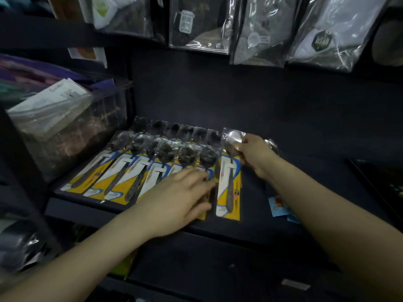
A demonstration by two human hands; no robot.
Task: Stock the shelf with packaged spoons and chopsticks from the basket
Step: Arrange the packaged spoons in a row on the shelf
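Several packaged spoons on yellow and white cards lie in overlapping rows on the dark shelf. The rightmost spoon package lies at the end of the row. My right hand pinches its top end beside the spoon bowl. My left hand rests flat with straight fingers on the lower parts of the neighbouring packages, fingertips touching the rightmost one's edge. The basket and any chopsticks are out of view.
A clear plastic bin with packets stands left of the spoons. Bagged goods hang above the shelf. A small blue card lies under my right forearm. A dark tray edge shows at the right.
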